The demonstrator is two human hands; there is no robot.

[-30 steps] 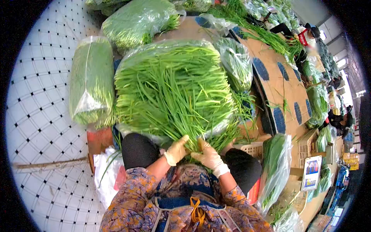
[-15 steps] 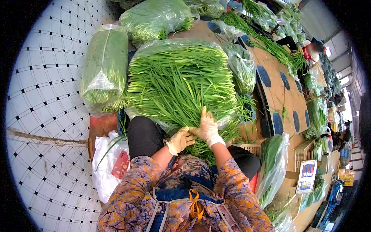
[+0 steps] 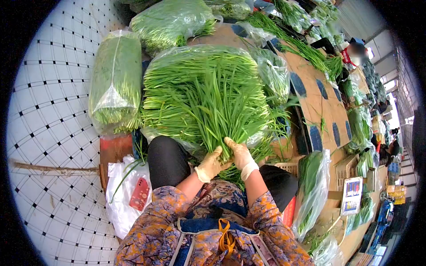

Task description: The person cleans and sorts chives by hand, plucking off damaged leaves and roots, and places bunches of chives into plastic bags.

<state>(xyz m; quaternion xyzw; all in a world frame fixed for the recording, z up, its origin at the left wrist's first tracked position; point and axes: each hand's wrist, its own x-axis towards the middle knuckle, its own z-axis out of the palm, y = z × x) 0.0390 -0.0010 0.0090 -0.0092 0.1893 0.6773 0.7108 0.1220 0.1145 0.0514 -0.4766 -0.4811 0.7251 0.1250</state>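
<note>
Both hands wear pale thin gloves and meet at the near edge of a large heap of long green stalks (image 3: pixel 177 88), which lies in an open clear plastic bag. My left hand (image 3: pixel 210 166) is closed round the left side of a loose bunch of green leaves (image 3: pixel 222 115). On the bunch's right side my right hand (image 3: pixel 239 156) is closed too, its fingers near those of my left hand. The leaves fan out from my hands over the heap. More loose stalks lie under my hands, near my lap.
A filled clear bag (image 3: pixel 116 80) stands at the left, another (image 3: pixel 173 24) behind the heap. A white plastic bag (image 3: pixel 122 199) with a red patterned item (image 3: pixel 140 194) lies left of my knee. Right are cardboard (image 3: pixel 317 97), a crate (image 3: pixel 346 173), a scale display (image 3: pixel 352 196) and distant people.
My hands have come together round the bunch; half a second ago the right hand was spread over the stalks. The bunch's leaves now stand up more and fan out over the heap.
</note>
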